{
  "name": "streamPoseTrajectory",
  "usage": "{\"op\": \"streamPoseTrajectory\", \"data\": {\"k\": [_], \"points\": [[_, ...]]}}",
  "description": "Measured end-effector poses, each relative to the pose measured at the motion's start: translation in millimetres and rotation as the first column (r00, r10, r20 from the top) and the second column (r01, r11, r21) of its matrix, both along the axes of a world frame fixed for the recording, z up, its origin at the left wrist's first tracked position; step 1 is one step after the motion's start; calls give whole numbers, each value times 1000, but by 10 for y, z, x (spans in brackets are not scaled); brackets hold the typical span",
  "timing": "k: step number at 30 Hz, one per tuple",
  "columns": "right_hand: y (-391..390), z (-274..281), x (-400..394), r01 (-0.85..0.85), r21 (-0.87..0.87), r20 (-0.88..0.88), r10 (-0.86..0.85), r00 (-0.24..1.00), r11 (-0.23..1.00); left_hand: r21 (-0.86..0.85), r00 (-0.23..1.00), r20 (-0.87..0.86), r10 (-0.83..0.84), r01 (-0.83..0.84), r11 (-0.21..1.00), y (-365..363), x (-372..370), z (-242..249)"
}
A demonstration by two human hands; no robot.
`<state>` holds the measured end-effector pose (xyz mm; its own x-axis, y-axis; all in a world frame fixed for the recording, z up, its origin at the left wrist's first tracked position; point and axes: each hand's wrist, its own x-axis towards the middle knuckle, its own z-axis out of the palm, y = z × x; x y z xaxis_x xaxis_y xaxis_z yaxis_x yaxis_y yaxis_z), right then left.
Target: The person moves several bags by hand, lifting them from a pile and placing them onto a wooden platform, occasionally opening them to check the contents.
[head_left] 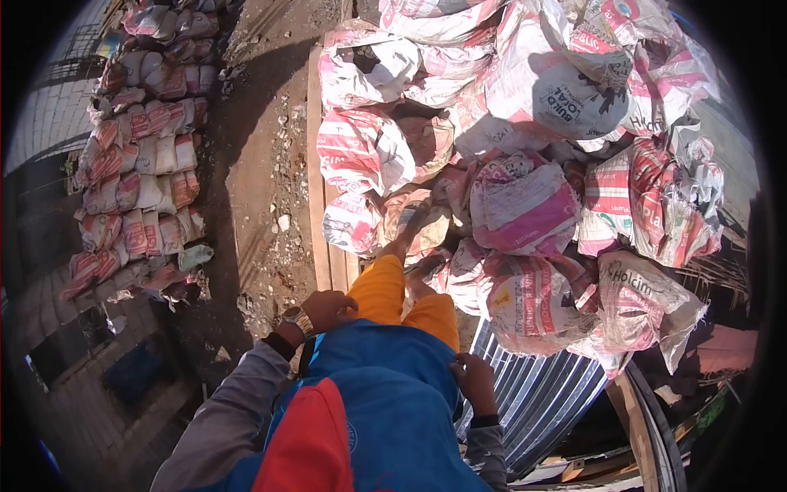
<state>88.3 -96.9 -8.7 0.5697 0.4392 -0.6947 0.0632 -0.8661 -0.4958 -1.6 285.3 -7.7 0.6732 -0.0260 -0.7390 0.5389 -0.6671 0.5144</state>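
Note:
My left hand [329, 312], with a watch on the wrist, is closed at the upper edge of the blue shirt [369, 361], beside the orange shorts [379, 291]. Whatever its curled fingers hold is hidden. On the other side of my body, my right hand [475, 381] has its fingers bent against the side of the blue shirt and pinches its edge. My bare legs are among filled, printed sacks [525, 205], with one foot near a brownish sack [416, 220].
More stuffed sacks [135, 189] are stacked in rows at the left. Between the stacks runs a dirt path [275, 164] with stones, edged by a wooden plank [316, 164]. Corrugated metal sheeting [533, 402] and a wooden beam [635, 426] lie at the lower right.

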Motion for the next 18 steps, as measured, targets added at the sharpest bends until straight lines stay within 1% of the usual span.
{"op": "streamPoseTrajectory", "data": {"k": [2,3,5,7,9,10,12,13,14,15,16,17,18], "points": [[30,-2,-100,22,-58,-101,-27,995,998,68,965,-96,-245,252,965,-143,56,38],[39,-32,-99,16,-63,-110,-23,994,998,106,947,-105,-304,314,943,-185,63,59],[72,-19,-82,29,-142,-219,-60,974,989,109,955,-114,-275,287,952,-241,16,82],[47,-71,-129,8,-112,-221,-33,975,994,137,964,-108,-243,256,957,-289,-23,81],[20,-91,-176,-4,-77,-221,-13,975,997,160,945,-107,-309,323,933,-329,-88,76],[13,-63,-158,15,-69,-200,-28,979,998,163,945,-107,-309,324,932,-356,-108,52],[-17,10,-130,37,-62,-181,-48,982,997,150,956,-165,-243,268,952,-438,-166,0],[-29,53,-106,101,-59,-225,-111,968,993,147,955,-163,-248,272,951,-476,-201,-10],[-34,52,-58,161,-55,-264,-170,949,985,182,966,-136,-220,243,953,-502,-225,-27],[-48,34,-24,161,-56,-261,-170,950,985,215,975,-111,-192,212,953,-536,-254,-49],[-76,32,-19,108,-15,-255,-108,961,994,210,974,-113,-195,215,954,-566,-231,-30],[-109,35,-20,56,24,-244,-49,969,998,209,958,-160,-240,270,940,-580,-186,-13],[-124,25,-13,61,22,-240,-54,969,998,211,938,-203,-281,322,923,-596,-136,-12]]}}
